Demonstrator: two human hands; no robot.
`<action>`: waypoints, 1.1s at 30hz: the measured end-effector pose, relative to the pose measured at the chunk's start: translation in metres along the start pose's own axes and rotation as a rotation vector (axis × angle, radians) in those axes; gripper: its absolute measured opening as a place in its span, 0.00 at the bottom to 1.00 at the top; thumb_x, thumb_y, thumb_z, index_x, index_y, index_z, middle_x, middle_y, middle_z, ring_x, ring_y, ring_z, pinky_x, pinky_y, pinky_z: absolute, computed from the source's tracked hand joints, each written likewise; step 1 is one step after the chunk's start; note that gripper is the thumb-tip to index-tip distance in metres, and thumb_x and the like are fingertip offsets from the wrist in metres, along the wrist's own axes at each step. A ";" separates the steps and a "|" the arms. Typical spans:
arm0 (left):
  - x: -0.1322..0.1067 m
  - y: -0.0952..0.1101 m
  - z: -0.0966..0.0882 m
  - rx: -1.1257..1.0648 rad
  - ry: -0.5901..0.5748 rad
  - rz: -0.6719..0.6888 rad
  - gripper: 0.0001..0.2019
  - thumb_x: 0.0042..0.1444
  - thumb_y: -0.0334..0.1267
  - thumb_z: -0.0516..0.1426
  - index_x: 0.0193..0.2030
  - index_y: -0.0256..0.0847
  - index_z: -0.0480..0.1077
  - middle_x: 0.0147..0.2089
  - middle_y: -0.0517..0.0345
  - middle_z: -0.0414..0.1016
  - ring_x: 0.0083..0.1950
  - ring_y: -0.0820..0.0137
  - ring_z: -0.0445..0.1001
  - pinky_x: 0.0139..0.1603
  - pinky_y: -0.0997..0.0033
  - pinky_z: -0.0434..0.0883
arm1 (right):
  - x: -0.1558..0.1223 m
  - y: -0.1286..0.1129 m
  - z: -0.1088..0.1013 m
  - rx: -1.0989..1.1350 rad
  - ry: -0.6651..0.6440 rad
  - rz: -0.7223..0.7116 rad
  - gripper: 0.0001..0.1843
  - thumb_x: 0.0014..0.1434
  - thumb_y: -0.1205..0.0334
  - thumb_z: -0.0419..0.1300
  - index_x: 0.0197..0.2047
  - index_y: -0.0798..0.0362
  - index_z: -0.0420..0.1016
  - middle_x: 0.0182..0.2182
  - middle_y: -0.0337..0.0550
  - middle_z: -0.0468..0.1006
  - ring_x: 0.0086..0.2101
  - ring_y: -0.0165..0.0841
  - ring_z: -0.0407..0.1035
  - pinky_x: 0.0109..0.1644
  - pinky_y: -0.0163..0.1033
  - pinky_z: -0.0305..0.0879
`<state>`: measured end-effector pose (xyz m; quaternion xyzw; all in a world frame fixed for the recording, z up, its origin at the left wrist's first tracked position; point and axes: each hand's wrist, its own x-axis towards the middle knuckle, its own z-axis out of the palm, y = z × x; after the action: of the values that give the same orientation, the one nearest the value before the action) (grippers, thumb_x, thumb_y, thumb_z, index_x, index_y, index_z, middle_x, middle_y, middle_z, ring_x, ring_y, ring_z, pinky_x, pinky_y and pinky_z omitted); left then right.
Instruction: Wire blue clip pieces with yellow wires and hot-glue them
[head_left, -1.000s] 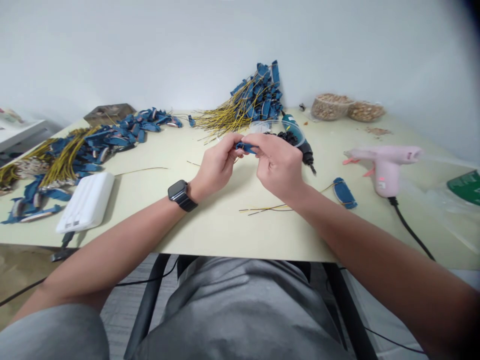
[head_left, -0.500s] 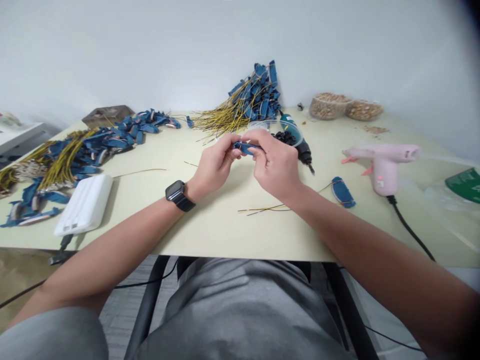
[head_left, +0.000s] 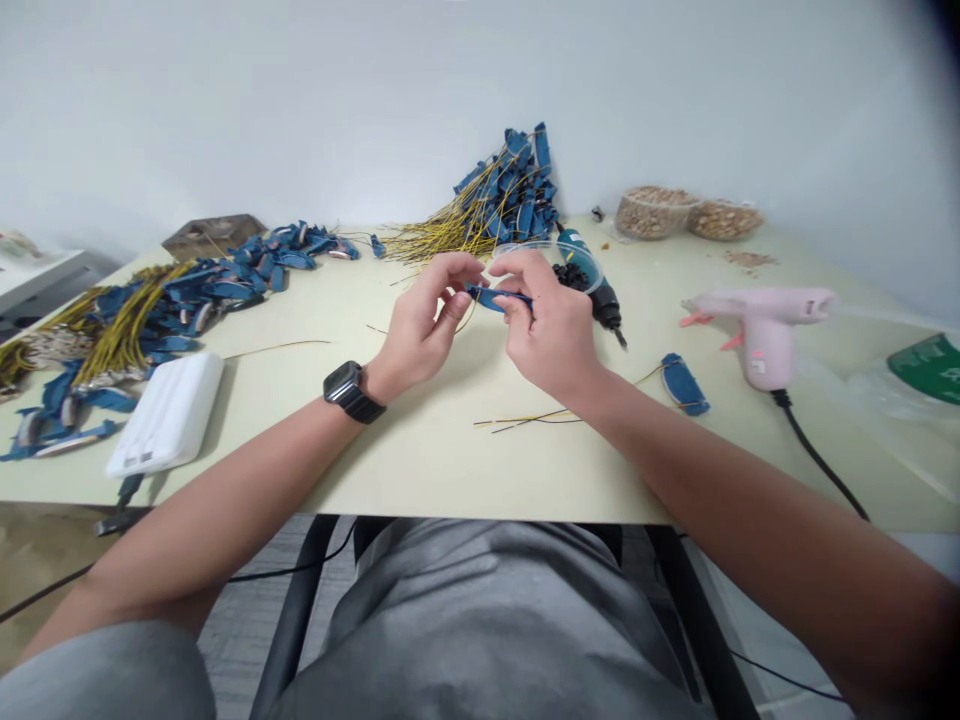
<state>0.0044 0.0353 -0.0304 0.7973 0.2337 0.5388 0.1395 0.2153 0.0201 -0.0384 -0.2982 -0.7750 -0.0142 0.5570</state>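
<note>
In front of me, over the middle of the table, my right hand (head_left: 553,325) pinches a small blue plastic piece (head_left: 491,298) between thumb and fingers. My left hand (head_left: 427,318) is at the piece's left end, its thumb close to that end and its fingers curved and apart. A thin wire (head_left: 471,316) hangs in an arc below the left end of the piece. Another blue piece (head_left: 684,384) with yellow and black wires lies on the table to the right of my right forearm.
Blue pieces with yellow wires form a heap (head_left: 517,190) at the back and a row (head_left: 247,262) at the left. A white power bank (head_left: 166,412), pink glue gun (head_left: 769,335), dark green tool (head_left: 592,275), bowl of black parts (head_left: 574,277) and tubs of beige bits (head_left: 654,212) stand around.
My left hand has shifted slightly left and its fingers have loosened from the blue piece. A wire now shows below that end. My right hand keeps its pinch.
</note>
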 end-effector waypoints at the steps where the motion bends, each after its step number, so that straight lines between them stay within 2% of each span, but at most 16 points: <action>1: 0.000 0.000 0.000 -0.001 -0.005 0.021 0.24 0.85 0.64 0.56 0.64 0.47 0.78 0.58 0.46 0.89 0.55 0.61 0.87 0.54 0.57 0.81 | 0.000 0.000 0.000 0.007 0.004 -0.006 0.23 0.75 0.76 0.51 0.63 0.44 0.75 0.53 0.42 0.89 0.49 0.35 0.88 0.55 0.42 0.89; 4: 0.000 0.002 -0.002 0.015 -0.011 0.028 0.22 0.85 0.62 0.57 0.63 0.47 0.80 0.60 0.45 0.89 0.58 0.59 0.87 0.58 0.55 0.81 | 0.000 0.004 0.002 0.020 -0.002 0.007 0.23 0.75 0.74 0.51 0.64 0.43 0.74 0.51 0.41 0.89 0.50 0.36 0.88 0.55 0.43 0.90; 7: -0.001 0.004 -0.003 0.056 -0.013 -0.017 0.23 0.84 0.64 0.57 0.60 0.48 0.82 0.59 0.46 0.89 0.57 0.58 0.86 0.60 0.53 0.80 | -0.002 0.009 0.004 0.017 -0.013 0.039 0.22 0.76 0.71 0.53 0.65 0.41 0.74 0.51 0.40 0.89 0.50 0.36 0.88 0.55 0.43 0.90; 18: 0.001 0.005 -0.002 0.075 -0.019 -0.046 0.28 0.81 0.70 0.59 0.59 0.46 0.82 0.58 0.45 0.89 0.53 0.60 0.85 0.56 0.57 0.81 | -0.002 0.010 0.004 0.028 0.020 0.013 0.20 0.78 0.70 0.51 0.65 0.43 0.73 0.51 0.42 0.86 0.48 0.36 0.87 0.56 0.44 0.90; 24: 0.001 0.009 0.000 0.098 0.007 0.013 0.21 0.84 0.61 0.59 0.58 0.45 0.83 0.55 0.47 0.90 0.49 0.63 0.84 0.52 0.60 0.80 | -0.003 0.011 0.005 0.031 0.019 0.036 0.21 0.78 0.70 0.54 0.67 0.42 0.75 0.51 0.41 0.86 0.49 0.36 0.87 0.55 0.42 0.90; 28: 0.002 0.012 0.002 0.130 0.026 0.032 0.20 0.85 0.59 0.59 0.58 0.45 0.83 0.54 0.48 0.91 0.47 0.64 0.84 0.50 0.60 0.80 | -0.004 0.009 0.003 0.036 -0.002 0.040 0.20 0.80 0.70 0.52 0.65 0.42 0.76 0.51 0.42 0.86 0.49 0.35 0.87 0.55 0.43 0.90; 33: 0.000 0.006 0.002 0.173 0.047 0.145 0.15 0.86 0.51 0.60 0.59 0.45 0.83 0.52 0.49 0.91 0.45 0.66 0.85 0.48 0.63 0.82 | -0.002 0.005 0.002 0.050 0.027 0.048 0.19 0.80 0.69 0.51 0.63 0.42 0.76 0.49 0.41 0.85 0.49 0.34 0.87 0.55 0.42 0.89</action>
<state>0.0080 0.0300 -0.0282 0.8083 0.2244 0.5437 0.0252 0.2163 0.0239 -0.0429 -0.3023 -0.7601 0.0145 0.5750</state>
